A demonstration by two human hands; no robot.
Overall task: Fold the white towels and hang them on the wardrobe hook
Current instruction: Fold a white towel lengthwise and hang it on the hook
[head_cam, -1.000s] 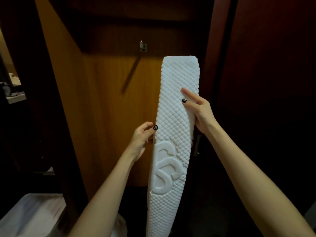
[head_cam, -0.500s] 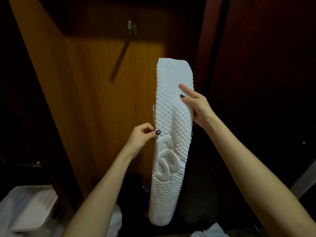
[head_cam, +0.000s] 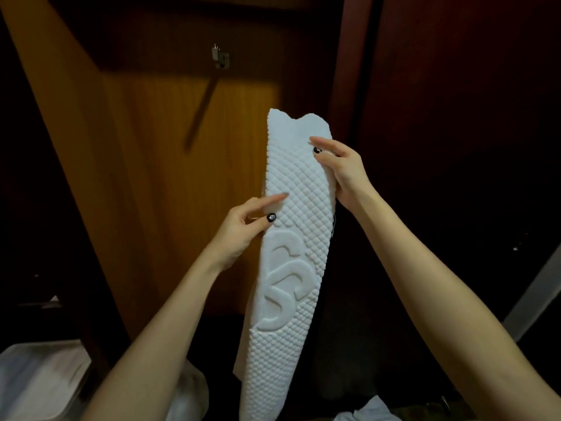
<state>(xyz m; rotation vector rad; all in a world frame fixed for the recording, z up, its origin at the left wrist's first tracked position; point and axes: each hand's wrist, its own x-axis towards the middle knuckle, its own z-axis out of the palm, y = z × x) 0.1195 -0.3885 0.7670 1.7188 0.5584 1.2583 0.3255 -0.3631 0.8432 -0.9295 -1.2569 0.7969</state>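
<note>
Below the metal hook (head_cam: pixel 221 57), left grip (head_cam: pixel 243 229) and right grip (head_cam: pixel 343 171) pinch the diamond-quilted towel (head_cam: pixel 288 268) — folded narrow.

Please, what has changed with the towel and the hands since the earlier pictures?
The right hand slid up the towel toward its top edge, which now dips in the middle. The left hand straightened its forefinger over the left edge. The hook stays bare.

The right hand (head_cam: pixel 343 173) has slid up the towel (head_cam: pixel 291 268), its top now dented; the left hand (head_cam: pixel 241 230) extends a finger.
</note>
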